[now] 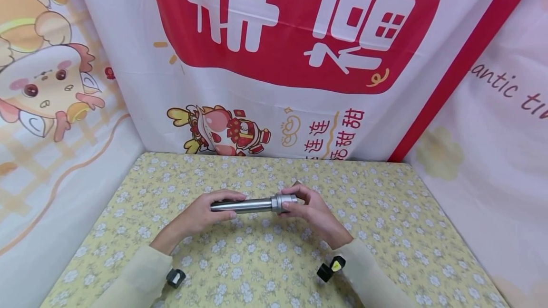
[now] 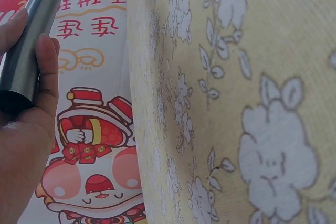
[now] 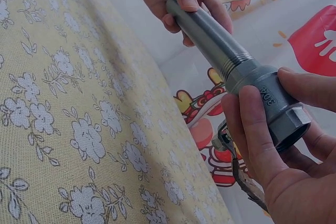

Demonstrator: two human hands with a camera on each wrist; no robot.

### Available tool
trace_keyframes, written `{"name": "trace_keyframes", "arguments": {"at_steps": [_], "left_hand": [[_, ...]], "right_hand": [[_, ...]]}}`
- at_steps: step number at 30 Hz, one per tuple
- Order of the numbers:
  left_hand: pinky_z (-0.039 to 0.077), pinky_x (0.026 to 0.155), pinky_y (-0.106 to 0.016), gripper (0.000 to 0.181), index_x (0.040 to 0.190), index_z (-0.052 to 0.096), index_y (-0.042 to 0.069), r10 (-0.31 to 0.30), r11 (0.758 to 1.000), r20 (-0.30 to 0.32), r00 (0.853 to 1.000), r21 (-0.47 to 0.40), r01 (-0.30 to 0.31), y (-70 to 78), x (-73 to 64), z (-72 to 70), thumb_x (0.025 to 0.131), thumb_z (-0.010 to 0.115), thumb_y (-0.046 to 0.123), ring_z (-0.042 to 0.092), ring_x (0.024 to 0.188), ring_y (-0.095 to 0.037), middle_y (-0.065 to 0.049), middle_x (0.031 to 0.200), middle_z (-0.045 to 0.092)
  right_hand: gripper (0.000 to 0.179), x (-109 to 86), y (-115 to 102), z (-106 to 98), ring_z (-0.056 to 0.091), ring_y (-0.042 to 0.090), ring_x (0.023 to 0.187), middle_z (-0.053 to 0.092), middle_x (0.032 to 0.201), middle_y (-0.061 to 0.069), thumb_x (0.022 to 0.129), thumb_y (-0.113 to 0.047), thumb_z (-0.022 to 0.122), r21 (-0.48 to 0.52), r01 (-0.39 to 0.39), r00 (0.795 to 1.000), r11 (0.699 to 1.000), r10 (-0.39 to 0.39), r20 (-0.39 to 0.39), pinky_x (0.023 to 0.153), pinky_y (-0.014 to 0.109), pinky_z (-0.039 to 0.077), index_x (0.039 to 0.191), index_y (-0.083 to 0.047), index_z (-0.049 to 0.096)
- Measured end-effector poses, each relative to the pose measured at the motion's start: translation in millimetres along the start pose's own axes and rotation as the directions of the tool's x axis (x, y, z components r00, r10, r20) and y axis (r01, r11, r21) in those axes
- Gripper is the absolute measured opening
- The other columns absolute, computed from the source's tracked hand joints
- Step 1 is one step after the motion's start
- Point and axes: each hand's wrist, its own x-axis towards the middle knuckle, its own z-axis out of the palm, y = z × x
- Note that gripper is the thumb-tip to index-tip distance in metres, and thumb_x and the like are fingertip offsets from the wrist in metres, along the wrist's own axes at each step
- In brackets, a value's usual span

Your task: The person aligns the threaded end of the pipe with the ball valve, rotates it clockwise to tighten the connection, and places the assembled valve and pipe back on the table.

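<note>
My left hand (image 1: 203,210) has its fingers wrapped round a steel pipe (image 1: 252,205), my right hand's (image 1: 312,208) are gripping the ball valve (image 1: 280,202) on the pipe's threaded end. Holding it all over the bench (image 1: 239,270), roughly midway between left and right edges.

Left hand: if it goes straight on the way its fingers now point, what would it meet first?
Going along the pipe, the left hand would probably meet the valve first, then the right hand gripping it; exact depth is unclear.
</note>
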Motion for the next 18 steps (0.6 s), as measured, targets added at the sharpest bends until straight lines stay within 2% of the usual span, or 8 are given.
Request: {"name": "trace_keyframes", "arguments": {"at_steps": [6, 13, 18], "left_hand": [[0.06, 0.093, -0.031, 0.045, 0.145, 0.07, 0.02, -0.004, 1.0, -0.014, 1.0, 0.006, 0.004, 1.3, 0.0, 0.6, 0.101, 0.079, 0.013, 0.068, 0.119, -0.03, -0.011, 0.146, 0.067], [0.061, 0.091, -0.031, 0.05, 0.147, 0.068, 0.016, -0.014, 0.999, -0.017, 1.0, 0.04, 0.015, 0.6, 0.4, -0.4, 0.1, 0.082, 0.024, 0.068, 0.115, -0.029, -0.01, 0.142, 0.067], [0.059, 0.094, -0.031, 0.051, 0.15, 0.066, 0.014, -0.017, 0.997, -0.018, 1.0, 0.077, 0.018, 0.1, 0.5, -0.3, 0.101, 0.081, 0.02, 0.067, 0.118, -0.027, -0.011, 0.142, 0.067]], "right_hand": [[0.046, 0.0, -0.4, 0.1, 0.072, 0.034, 0.116, 0.056, 0.143, 0.019, 0.101, -0.021, 0.082, -0.009, -0.003, 1.0, 1.0, 0.003, -0.009, 0.111, 0.067, 0.053, 0.14, -0.003, 0.064], [0.046, 0.0, -0.6, 0.0, 0.072, 0.034, 0.116, 0.056, 0.144, 0.02, 0.101, -0.02, 0.082, -0.012, -0.002, 1.0, 1.0, 0.002, -0.012, 0.11, 0.067, 0.053, 0.14, -0.003, 0.064], [0.046, 0.0, -0.7, 0.6, 0.073, 0.034, 0.115, 0.057, 0.144, 0.019, 0.1, -0.019, 0.082, -0.014, -0.007, 1.0, 1.0, 0.006, -0.021, 0.106, 0.059, 0.058, 0.14, -0.002, 0.064]]}}
